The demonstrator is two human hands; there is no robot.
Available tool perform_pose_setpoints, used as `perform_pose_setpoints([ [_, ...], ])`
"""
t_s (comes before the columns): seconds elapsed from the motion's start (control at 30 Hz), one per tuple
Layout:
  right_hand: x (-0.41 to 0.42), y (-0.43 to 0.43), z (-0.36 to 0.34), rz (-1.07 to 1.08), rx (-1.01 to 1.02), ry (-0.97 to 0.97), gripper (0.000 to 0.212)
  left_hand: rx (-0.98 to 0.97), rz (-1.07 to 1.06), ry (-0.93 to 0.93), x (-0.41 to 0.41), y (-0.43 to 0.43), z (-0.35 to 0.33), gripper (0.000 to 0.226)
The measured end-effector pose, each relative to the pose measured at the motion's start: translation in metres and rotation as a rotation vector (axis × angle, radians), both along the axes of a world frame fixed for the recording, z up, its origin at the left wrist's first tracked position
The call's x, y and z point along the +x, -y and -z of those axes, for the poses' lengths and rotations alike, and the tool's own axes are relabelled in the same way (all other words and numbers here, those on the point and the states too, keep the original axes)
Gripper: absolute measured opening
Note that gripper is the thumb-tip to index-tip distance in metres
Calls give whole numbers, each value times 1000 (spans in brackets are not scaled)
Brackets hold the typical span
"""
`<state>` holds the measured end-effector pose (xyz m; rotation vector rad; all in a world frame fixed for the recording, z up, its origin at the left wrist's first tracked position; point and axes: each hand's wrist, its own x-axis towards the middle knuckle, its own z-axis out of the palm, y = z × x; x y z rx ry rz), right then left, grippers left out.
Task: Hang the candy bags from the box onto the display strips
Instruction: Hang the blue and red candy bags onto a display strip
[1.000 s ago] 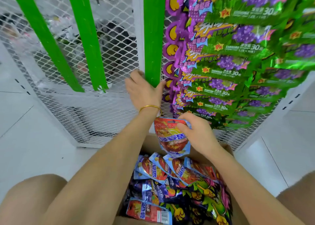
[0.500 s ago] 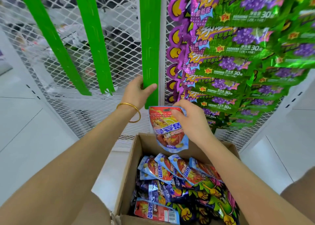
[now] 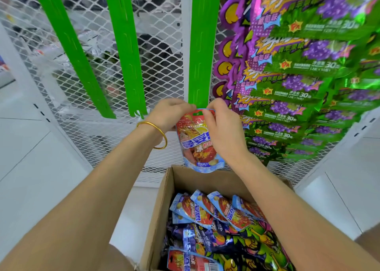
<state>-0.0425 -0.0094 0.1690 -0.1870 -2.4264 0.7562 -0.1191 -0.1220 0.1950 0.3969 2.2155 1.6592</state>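
Note:
A red and blue candy bag hangs upright at the bottom end of the third green display strip. My left hand pinches the bag's top left corner. My right hand grips its top right edge and covers part of its front. Below, an open cardboard box holds several more candy bags, red-blue ones on top and green and purple ones beneath.
Two more bare green strips hang to the left on the white wire mesh panel. Rows of green and purple grape candy bags fill the strips at right. White floor tiles lie around.
My right hand lifted the red-blue bag up to the strip's lower end. My left hand left the strip and took the bag's top corner. The view shifted closer to the box.

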Motion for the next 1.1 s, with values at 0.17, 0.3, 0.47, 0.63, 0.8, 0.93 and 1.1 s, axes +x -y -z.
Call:
perform_pose_setpoints([
  [0.17,-4,2,3,1,-22,-9,15,8,-9,48,-1,1,3,14],
  [0.3,-4,0,11,-33,-80,78,17,23,-10,57,0,2,7,15],
  [0.47,-1,-4,27,-95,-135,144,14,-4,59,12,2,6,11,16],
  [0.63,-1,-7,34,-97,-156,136,12,-34,124,-89,-1,10,20,22],
  [0.8,7,-7,36,-43,-197,129,31,-86,152,-145,-4,11,28,17],
  [0.93,36,-2,51,45,-73,37,52,-148,60,-174,6,16,29,49],
  [1.1,79,-4,114,25,-94,241,51,-396,-5,-93,22,40,59,58],
])
